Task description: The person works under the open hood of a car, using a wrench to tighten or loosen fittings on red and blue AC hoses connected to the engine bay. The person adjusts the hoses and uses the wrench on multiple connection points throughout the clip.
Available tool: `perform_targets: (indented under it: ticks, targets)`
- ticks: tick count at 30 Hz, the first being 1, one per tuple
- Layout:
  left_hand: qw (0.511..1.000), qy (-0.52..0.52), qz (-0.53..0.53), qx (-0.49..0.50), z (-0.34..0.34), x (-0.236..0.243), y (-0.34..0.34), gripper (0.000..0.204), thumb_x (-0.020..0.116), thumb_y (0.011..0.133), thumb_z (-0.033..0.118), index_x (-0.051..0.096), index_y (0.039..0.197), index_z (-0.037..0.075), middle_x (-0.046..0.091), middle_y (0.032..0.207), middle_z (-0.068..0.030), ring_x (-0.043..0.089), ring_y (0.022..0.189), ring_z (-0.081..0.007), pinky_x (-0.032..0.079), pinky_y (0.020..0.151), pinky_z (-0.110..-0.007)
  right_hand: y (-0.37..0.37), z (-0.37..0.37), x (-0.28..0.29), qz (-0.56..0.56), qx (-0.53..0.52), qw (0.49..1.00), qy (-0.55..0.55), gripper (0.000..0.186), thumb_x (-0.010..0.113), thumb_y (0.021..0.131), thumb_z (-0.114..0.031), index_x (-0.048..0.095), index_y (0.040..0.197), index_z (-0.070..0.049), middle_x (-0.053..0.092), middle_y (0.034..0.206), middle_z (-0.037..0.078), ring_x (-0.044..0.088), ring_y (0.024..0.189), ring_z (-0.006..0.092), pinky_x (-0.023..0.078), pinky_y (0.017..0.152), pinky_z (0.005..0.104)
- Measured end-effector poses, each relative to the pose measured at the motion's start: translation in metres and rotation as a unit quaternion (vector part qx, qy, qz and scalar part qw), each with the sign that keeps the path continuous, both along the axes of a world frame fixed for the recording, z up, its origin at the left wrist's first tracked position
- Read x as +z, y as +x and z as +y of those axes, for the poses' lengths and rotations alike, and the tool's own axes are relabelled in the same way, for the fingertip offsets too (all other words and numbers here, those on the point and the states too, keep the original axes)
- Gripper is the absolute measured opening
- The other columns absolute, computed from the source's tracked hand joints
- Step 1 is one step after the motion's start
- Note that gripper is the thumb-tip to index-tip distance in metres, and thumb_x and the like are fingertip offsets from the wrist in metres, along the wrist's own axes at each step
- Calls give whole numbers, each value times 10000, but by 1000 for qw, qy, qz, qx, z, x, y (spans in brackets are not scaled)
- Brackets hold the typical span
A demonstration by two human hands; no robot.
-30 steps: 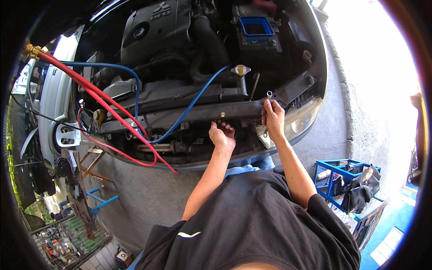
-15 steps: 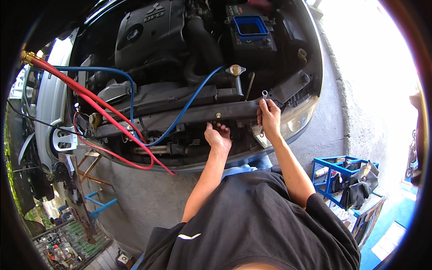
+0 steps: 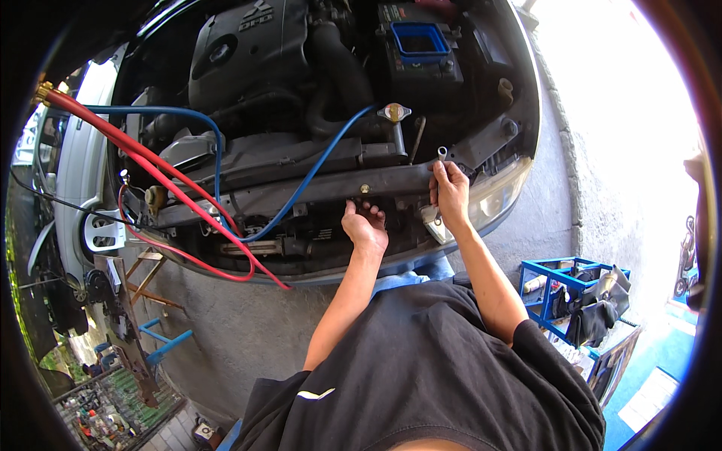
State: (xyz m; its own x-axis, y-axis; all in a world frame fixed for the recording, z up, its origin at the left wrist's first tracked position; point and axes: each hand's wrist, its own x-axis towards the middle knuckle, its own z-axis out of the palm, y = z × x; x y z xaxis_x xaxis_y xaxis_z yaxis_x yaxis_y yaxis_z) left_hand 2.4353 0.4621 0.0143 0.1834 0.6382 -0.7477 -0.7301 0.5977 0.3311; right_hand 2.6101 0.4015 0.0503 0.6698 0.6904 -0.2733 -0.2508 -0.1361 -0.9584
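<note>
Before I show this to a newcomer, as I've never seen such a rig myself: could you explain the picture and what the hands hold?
There is no machine doing the work, only a person's two bare hands. A wide fisheye camera on their head looks down, so straight edges bend. Ahead is a car's open front. The right hand holds a slim silver ring-ended wrench. The left hand, palm up, reaches to the long dark crossbar; whether it grips anything is unclear. Thick red hoses and a long blue hose drape across; behind sits a black plastic engine cover.
</note>
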Motion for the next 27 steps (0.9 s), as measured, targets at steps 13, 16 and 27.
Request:
perform_targets:
  ticks: [13, 16, 27]
  targets:
    - [1000, -10, 17, 6, 3, 2, -2, 346, 415, 1142, 410, 565, 974, 147, 524, 835, 22, 490, 663, -127, 424, 612, -296, -2, 2, 2, -10, -4, 1000, -8, 305, 595, 1105, -316, 666, 1010, -35, 563, 685, -9, 457, 443, 55, 341, 393, 233]
    - [999, -15, 30, 7, 2, -4, -2, 340, 411, 1144, 396, 562, 972, 145, 523, 826, 20, 488, 662, -128, 421, 610, -299, -2, 2, 2, -4, -6, 1000, -9, 304, 597, 1104, -318, 664, 1005, -38, 562, 686, -12, 458, 444, 54, 339, 394, 233]
    - [987, 106, 22, -119, -21, -9, -30, 380, 610, 1069, 494, 611, 989, 122, 560, 818, 26, 518, 703, -95, 442, 650, -263, -28, -3, 20, -197, 133, 971, -12, 197, 754, 978, -174, 664, 1044, -12, 649, 845, -14, 598, 773, 81, 490, 704, 277]
